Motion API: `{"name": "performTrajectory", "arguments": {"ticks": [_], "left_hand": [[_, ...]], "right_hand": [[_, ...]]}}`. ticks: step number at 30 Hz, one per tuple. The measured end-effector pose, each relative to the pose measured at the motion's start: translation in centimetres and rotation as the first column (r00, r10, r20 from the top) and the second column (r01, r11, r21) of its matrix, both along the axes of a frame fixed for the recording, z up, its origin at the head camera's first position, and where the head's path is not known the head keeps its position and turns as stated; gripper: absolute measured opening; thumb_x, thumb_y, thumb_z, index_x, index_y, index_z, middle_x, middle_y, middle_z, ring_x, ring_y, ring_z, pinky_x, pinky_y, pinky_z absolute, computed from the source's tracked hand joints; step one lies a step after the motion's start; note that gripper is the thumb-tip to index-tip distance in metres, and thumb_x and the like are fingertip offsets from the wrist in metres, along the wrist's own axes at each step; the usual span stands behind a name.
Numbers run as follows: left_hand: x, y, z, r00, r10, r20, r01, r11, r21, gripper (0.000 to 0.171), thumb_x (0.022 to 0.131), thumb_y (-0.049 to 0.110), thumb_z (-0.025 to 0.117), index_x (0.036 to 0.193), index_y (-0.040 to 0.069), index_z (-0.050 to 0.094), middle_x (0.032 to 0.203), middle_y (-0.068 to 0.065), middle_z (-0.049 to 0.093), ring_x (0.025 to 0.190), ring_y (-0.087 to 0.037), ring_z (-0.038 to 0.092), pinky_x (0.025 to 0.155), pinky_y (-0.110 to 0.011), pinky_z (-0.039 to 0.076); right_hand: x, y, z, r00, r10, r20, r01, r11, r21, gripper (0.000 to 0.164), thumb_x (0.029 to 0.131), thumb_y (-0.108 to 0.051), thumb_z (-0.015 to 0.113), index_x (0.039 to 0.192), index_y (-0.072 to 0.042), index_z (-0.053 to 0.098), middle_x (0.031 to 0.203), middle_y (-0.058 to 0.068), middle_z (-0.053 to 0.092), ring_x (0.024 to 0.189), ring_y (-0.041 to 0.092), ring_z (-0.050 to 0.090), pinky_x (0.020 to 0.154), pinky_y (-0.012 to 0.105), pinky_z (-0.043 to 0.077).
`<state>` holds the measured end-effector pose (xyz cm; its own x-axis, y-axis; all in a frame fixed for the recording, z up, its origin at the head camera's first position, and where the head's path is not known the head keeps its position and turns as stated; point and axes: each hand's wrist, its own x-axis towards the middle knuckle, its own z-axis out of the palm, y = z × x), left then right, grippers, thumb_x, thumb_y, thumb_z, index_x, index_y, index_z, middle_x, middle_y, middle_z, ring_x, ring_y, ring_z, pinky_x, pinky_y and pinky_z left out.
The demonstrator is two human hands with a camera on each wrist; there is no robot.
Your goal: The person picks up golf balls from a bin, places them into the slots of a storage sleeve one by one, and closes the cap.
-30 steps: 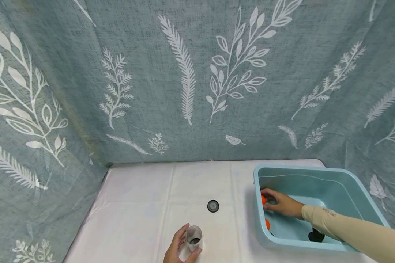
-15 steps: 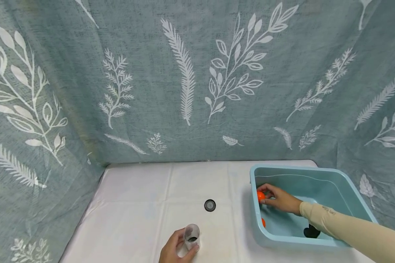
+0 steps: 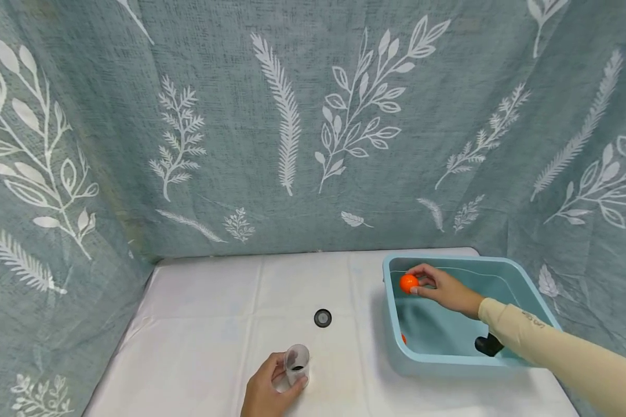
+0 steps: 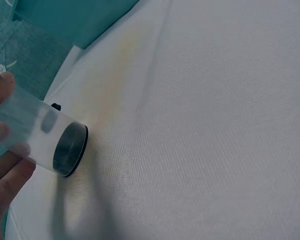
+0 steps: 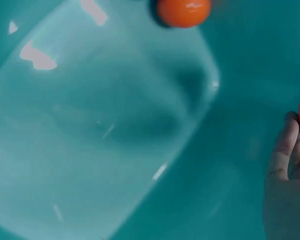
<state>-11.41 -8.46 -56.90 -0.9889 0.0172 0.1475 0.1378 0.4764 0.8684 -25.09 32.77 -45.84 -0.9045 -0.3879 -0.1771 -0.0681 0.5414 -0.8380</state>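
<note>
My left hand (image 3: 266, 387) grips a clear plastic cylinder (image 3: 298, 370) that is open at the top, thumb on one side and fingers on the other. The left wrist view shows the cylinder's dark base (image 4: 71, 150) near the white cloth; whether it touches is hard to tell. At the left end of the blue tub (image 3: 438, 366), my right hand (image 3: 451, 294) pinches an orange ball (image 3: 409, 283) between thumb and fingertips, raised off the tub floor. A second orange ball (image 5: 184, 11) lies in the tub, mostly hidden by the wall in the head view.
A round black lid (image 3: 323, 318) lies flat on the white-covered table (image 3: 203, 324), between cylinder and tub. A black object (image 3: 487, 346) sits in the tub, partly behind the right sleeve. Patterned grey-green cloth (image 3: 229, 127) hangs behind and at both sides.
My right hand has taken hold of the orange ball at the tub's left wall and lifted it. The left hand keeps its grip on the cylinder. The head view has shifted slightly right.
</note>
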Motion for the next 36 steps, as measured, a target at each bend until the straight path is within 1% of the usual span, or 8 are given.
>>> {"name": "performTrajectory", "arguments": {"ticks": [4, 10, 15, 19, 25, 31, 33, 36], "left_hand": [[-0.3, -0.1, -0.1, 1.0, 0.003, 0.023, -0.003, 1.0, 0.003, 0.045, 0.077, 0.024, 0.09, 0.111, 0.009, 0.065, 0.108, -0.005, 0.068, 0.099, -0.025, 0.072, 0.084, -0.025, 0.059], [-0.3, 0.1, -0.3, 1.0, 0.018, -0.017, -0.018, 1.0, -0.01, 0.044, 0.076, 0.022, 0.09, 0.11, 0.011, 0.065, 0.108, -0.004, 0.069, 0.096, -0.022, 0.073, 0.082, -0.023, 0.059], [-0.4, 0.2, -0.4, 0.998, 0.006, -0.07, -0.004, 1.0, 0.03, 0.044, 0.075, 0.015, 0.091, 0.11, 0.011, 0.065, 0.112, -0.004, 0.069, 0.097, -0.022, 0.072, 0.082, -0.022, 0.059], [-0.3, 0.2, -0.5, 0.998, 0.009, -0.061, -0.006, 0.999, 0.042, 0.044, 0.075, 0.016, 0.091, 0.11, 0.013, 0.066, 0.114, -0.004, 0.069, 0.098, -0.021, 0.072, 0.082, -0.021, 0.058], [-0.3, 0.2, -0.5, 0.999, 0.003, -0.04, 0.0, 0.998, 0.062, 0.044, 0.075, 0.017, 0.091, 0.112, 0.012, 0.066, 0.115, -0.003, 0.069, 0.1, -0.021, 0.072, 0.084, -0.022, 0.058], [-0.2, 0.1, -0.1, 1.0, 0.008, -0.028, -0.008, 0.999, 0.033, 0.045, 0.075, 0.017, 0.091, 0.112, 0.012, 0.066, 0.113, -0.003, 0.069, 0.099, -0.021, 0.072, 0.083, -0.022, 0.058], [-0.2, 0.0, -0.1, 1.0, 0.008, -0.019, -0.007, 1.0, 0.031, 0.045, 0.075, 0.018, 0.091, 0.112, 0.012, 0.066, 0.113, -0.003, 0.069, 0.099, -0.021, 0.072, 0.083, -0.021, 0.058], [-0.2, 0.1, 0.0, 1.0, 0.01, 0.0, -0.01, 0.999, 0.031, 0.045, 0.075, 0.019, 0.091, 0.112, 0.013, 0.066, 0.112, -0.002, 0.069, 0.098, -0.02, 0.072, 0.083, -0.021, 0.058]], "right_hand": [[0.3, -0.5, 2.1, 0.999, -0.044, 0.005, 0.044, 0.999, -0.022, 0.048, 0.101, -0.03, 0.064, 0.139, -0.005, 0.049, 0.134, 0.014, 0.056, 0.118, 0.031, 0.058, 0.101, 0.05, 0.05], [0.8, -2.0, 5.1, 0.992, -0.114, -0.046, 0.111, 0.991, -0.072, 0.05, 0.099, -0.037, 0.066, 0.138, -0.011, 0.05, 0.136, 0.01, 0.055, 0.119, 0.028, 0.057, 0.101, 0.041, 0.051], [2.3, -3.9, 7.7, 0.978, -0.18, -0.106, 0.153, 0.963, -0.222, 0.047, 0.1, -0.033, 0.066, 0.14, -0.015, 0.049, 0.138, 0.007, 0.053, 0.126, 0.024, 0.053, 0.101, 0.033, 0.051], [4.0, -6.0, 8.8, 0.968, -0.199, -0.154, 0.136, 0.929, -0.344, 0.048, 0.101, -0.026, 0.064, 0.144, -0.015, 0.047, 0.142, 0.008, 0.051, 0.125, 0.025, 0.052, 0.1, 0.027, 0.051], [6.4, -9.4, 9.1, 0.958, -0.207, -0.199, 0.089, 0.874, -0.477, 0.049, 0.102, -0.014, 0.061, 0.149, -0.014, 0.046, 0.148, 0.009, 0.046, 0.127, 0.026, 0.052, 0.101, 0.03, 0.051], [8.1, -13.2, 8.5, 0.959, -0.194, -0.208, 0.04, 0.816, -0.577, 0.047, 0.101, -0.01, 0.063, 0.146, -0.01, 0.048, 0.147, 0.011, 0.046, 0.127, 0.03, 0.053, 0.1, 0.035, 0.053], [8.4, -14.3, 8.0, 0.956, -0.192, -0.223, 0.021, 0.801, -0.598, 0.046, 0.1, -0.008, 0.064, 0.144, -0.009, 0.049, 0.145, 0.013, 0.047, 0.124, 0.031, 0.055, 0.099, 0.035, 0.053], [8.6, -15.8, 6.9, 0.948, -0.197, -0.251, 0.006, 0.798, -0.603, 0.045, 0.098, -0.005, 0.066, 0.141, -0.009, 0.052, 0.142, 0.015, 0.049, 0.119, 0.03, 0.057, 0.098, 0.034, 0.054]]}}
